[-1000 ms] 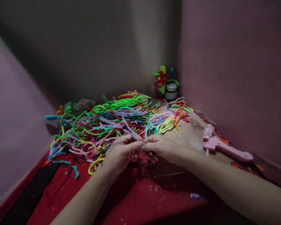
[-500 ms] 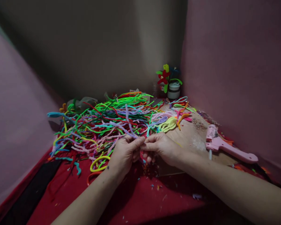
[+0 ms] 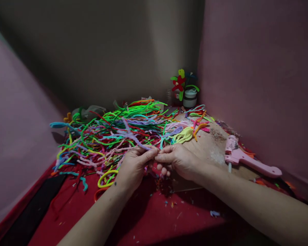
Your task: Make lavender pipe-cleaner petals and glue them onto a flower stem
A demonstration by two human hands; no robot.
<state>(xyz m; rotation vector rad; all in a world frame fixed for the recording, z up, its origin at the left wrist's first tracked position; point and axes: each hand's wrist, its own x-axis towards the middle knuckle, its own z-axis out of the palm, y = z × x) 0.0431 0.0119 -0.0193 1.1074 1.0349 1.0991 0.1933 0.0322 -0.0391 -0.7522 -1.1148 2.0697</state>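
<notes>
Lavender pipe cleaners (image 3: 133,137) run up and left from between the pinched thumb and fingers of my left hand (image 3: 136,165). My right hand (image 3: 179,160) meets it tip to tip, its thumb and forefinger pinched on the near end of the same pipe cleaners; that end is mostly covered by the fingertips. Just beyond both hands lies a big heap of coloured pipe cleaners (image 3: 141,111), green, red, pink and purple. Folded pale yellow pipe cleaners (image 3: 185,135) rest past my right hand.
A pink glue gun (image 3: 254,164) lies on the board (image 3: 207,147) to the right. Behind stand a lidded cup (image 3: 190,99) and a red pipe-cleaner flower (image 3: 178,83). Yellow-handled scissors (image 3: 105,180) sit by my left wrist. Scraps dot the red cloth (image 3: 154,218). Walls close in both sides.
The free ends of the lavender pipe cleaners have swung left and lie closer together. Both hands stay pinched together in nearly the same place.
</notes>
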